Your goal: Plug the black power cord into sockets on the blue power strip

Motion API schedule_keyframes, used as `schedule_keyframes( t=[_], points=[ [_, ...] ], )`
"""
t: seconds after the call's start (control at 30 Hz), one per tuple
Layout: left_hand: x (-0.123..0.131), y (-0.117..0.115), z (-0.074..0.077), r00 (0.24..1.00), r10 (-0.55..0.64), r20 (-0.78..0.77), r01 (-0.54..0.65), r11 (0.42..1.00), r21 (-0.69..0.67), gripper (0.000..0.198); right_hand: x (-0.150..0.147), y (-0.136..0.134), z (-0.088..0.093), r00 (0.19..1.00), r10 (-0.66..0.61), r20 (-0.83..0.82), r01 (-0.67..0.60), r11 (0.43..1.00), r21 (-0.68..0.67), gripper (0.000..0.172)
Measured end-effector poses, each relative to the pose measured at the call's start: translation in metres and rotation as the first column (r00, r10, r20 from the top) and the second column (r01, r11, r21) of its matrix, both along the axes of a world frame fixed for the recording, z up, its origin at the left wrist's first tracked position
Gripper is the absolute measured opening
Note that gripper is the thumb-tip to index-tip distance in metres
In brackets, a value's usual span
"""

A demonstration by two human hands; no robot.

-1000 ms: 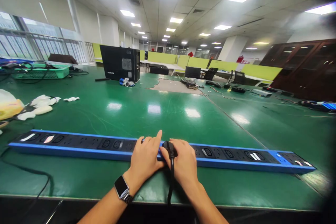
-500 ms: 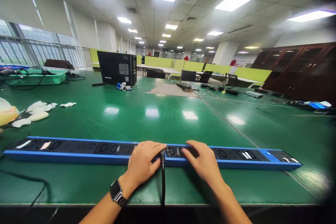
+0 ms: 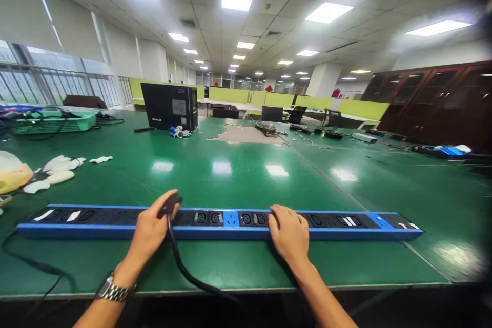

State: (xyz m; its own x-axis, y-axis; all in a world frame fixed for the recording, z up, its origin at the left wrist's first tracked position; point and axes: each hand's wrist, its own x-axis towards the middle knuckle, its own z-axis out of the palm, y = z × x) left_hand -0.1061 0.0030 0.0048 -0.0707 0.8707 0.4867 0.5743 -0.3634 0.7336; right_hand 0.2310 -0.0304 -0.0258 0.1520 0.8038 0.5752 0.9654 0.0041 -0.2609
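Note:
A long blue-and-black power strip (image 3: 246,234) lies across the green table, with several sockets along its top and a blue socket near the middle. My left hand (image 3: 150,226) pinches a black power plug (image 3: 173,202) above the strip's left half. From the plug a black cable (image 3: 183,269) droops over the table's front edge. Right of the blue socket, my right hand (image 3: 289,231) rests on the strip with its fingers bent over it, gripping it. The plug's front end is partly hidden by my fingers.
On the left are a green basket (image 3: 69,123) with cables, white gloves (image 3: 61,165) and a thin black cable (image 3: 36,265). A black computer case (image 3: 169,105) stands further back beside a blue-white bundle (image 3: 180,132). The table's front edge (image 3: 384,287) runs close by.
My left hand has moved left along the strip with the plug, uncovering the blue middle socket. My right hand stays at the strip, its fingers now more closed over it.

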Motion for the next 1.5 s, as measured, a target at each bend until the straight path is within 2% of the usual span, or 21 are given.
schedule_keyframes(
  t=[0.1, 0.17, 0.37, 0.53, 0.63, 0.73, 0.8, 0.87, 0.97, 1.13, 1.37, 1.43, 1.5],
  points=[
    [-0.013, -0.003, -0.002, 0.963, -0.159, -0.219, 0.166, 0.986, 0.012, 0.043, -0.001, 0.0, -0.001, 1.0, -0.001, -0.009, 0.001, 1.0, 0.001, 0.032],
    [-0.013, -0.003, -0.002, 0.938, -0.184, -0.294, 0.202, 0.979, 0.033, 0.039, -0.001, 0.0, -0.001, 1.0, 0.002, -0.01, -0.002, 1.0, 0.002, 0.032],
    [-0.01, -0.004, 0.006, 0.9, -0.234, -0.367, 0.261, 0.965, 0.023, 0.034, -0.002, -0.001, 0.0, 1.0, -0.001, -0.016, 0.001, 1.0, 0.008, 0.033],
    [-0.011, -0.005, 0.005, 0.883, -0.237, -0.405, 0.269, 0.963, 0.024, 0.032, -0.003, 0.0, -0.001, 1.0, -0.002, -0.028, 0.002, 1.0, 0.01, 0.032],
    [-0.01, -0.006, 0.006, 0.92, -0.251, -0.299, 0.266, 0.964, 0.01, 0.034, -0.003, -0.001, -0.001, 1.0, 0.003, -0.03, -0.002, 1.0, 0.015, 0.032],
    [-0.003, -0.008, 0.011, 0.972, -0.232, 0.031, 0.232, 0.973, -0.014, 0.047, -0.002, -0.001, -0.001, 0.999, 0.005, -0.032, -0.004, 1.0, 0.021, 0.032],
    [0.008, -0.008, 0.015, 0.953, -0.231, 0.197, 0.242, 0.97, -0.032, 0.053, -0.002, -0.001, -0.001, 0.999, 0.008, -0.032, -0.007, 1.0, 0.025, 0.033],
    [0.023, -0.008, 0.017, 0.933, -0.282, 0.225, 0.302, 0.952, -0.059, 0.05, -0.002, -0.001, -0.002, 0.999, 0.01, -0.033, -0.009, 1.0, 0.026, 0.033],
    [0.047, -0.007, 0.017, 0.925, -0.349, 0.15, 0.365, 0.926, -0.097, 0.04, -0.001, -0.001, -0.002, 0.999, 0.013, -0.037, -0.012, 1.0, 0.023, 0.032],
    [0.076, -0.003, 0.01, 0.922, -0.383, -0.058, 0.375, 0.92, -0.108, 0.03, -0.002, -0.002, 0.001, 0.998, 0.021, -0.052, -0.021, 1.0, 0.008, 0.031],
    [0.098, -0.005, 0.004, 0.899, -0.336, -0.281, 0.327, 0.942, -0.079, 0.027, 0.002, 0.001, -0.003, 0.991, 0.035, -0.129, -0.033, 0.999, 0.013, 0.03],
    [0.102, -0.009, 0.003, 0.882, -0.3, -0.362, 0.297, 0.953, -0.067, 0.03, 0.0, 0.0, 0.002, 0.987, 0.038, -0.158, -0.035, 0.999, 0.021, 0.03],
    [0.104, -0.011, 0.002, 0.871, -0.28, -0.405, 0.279, 0.958, -0.063, 0.034, -0.012, -0.008, 0.02, 0.973, 0.09, -0.214, -0.078, 0.995, 0.063, 0.029]
  ],
)
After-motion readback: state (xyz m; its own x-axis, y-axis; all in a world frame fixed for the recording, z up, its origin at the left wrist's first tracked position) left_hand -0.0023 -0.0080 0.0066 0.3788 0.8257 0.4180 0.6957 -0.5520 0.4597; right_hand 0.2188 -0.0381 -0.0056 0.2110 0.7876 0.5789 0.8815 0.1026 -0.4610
